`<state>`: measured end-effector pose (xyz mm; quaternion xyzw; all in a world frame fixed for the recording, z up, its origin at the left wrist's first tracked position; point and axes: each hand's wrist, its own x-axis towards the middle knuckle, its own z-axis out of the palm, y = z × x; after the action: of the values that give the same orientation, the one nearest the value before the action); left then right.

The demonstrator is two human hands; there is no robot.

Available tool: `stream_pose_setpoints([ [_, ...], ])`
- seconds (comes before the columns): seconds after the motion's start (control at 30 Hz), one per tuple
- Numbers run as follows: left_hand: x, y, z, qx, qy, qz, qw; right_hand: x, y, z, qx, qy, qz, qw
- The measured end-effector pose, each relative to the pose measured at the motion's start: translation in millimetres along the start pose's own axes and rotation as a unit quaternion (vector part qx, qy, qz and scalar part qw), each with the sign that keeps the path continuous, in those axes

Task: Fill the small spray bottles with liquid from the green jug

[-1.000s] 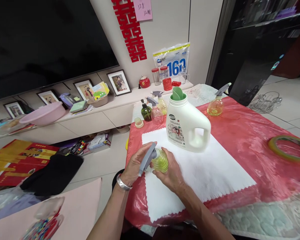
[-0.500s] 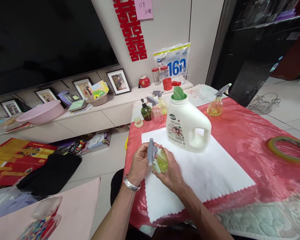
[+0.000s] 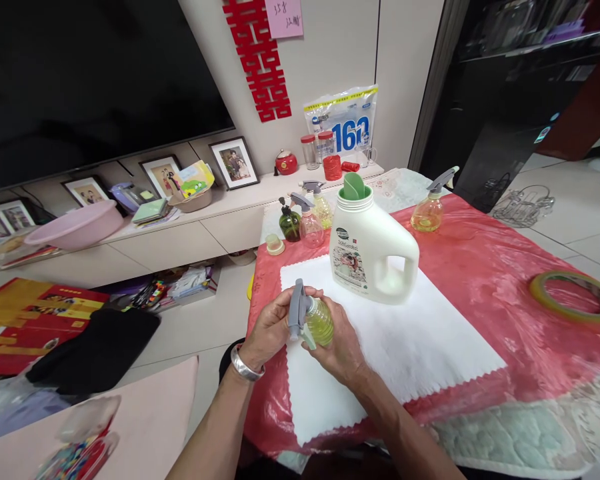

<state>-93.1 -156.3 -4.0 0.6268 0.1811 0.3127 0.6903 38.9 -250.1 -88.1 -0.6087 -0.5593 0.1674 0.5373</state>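
Note:
A small spray bottle (image 3: 321,323) of yellow-green liquid, with a grey trigger head, is held tilted over the white cloth. My right hand (image 3: 341,343) wraps around its body. With closed fingers my left hand (image 3: 269,327), a silver bangle at the wrist, grips the grey head. Just beyond stands a large white jug (image 3: 373,247) with a handle and an uncapped neck, a green spout showing in it. The white cloth (image 3: 405,347) with a zigzag edge lies beneath the jug and my hands.
Behind stand a pink spray bottle (image 3: 311,228), a green pump bottle (image 3: 290,223) and a pale cap (image 3: 275,245). Another spray bottle (image 3: 427,213) is at the back right. A tape roll (image 3: 575,313) lies on the red table cover (image 3: 470,267). A low cabinet (image 3: 210,230) runs along the wall.
My left hand has shifted slightly left and turned a little, with the grey trigger head turning along. My right hand still holds the bottle body. The whole view has shifted slightly.

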Motion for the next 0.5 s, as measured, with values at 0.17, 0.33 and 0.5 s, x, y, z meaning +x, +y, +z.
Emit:
stream_pose_setpoints([
  [0.17, 0, -5, 1.9, -0.01, 0.027, 0.023, 0.999, -1, 2, 0, 0.009, 0.0, -0.003, 1.0],
  [0.33, 4, -8, 11.7, 0.091, 0.12, 0.063, 0.987, 0, -1, -2, 0.014, -0.004, -0.011, 1.0],
  [0.5, 2, -7, 15.1, 0.1, 0.12, 0.07, 0.985, 1, -5, -4, 0.018, 0.004, -0.011, 1.0],
])
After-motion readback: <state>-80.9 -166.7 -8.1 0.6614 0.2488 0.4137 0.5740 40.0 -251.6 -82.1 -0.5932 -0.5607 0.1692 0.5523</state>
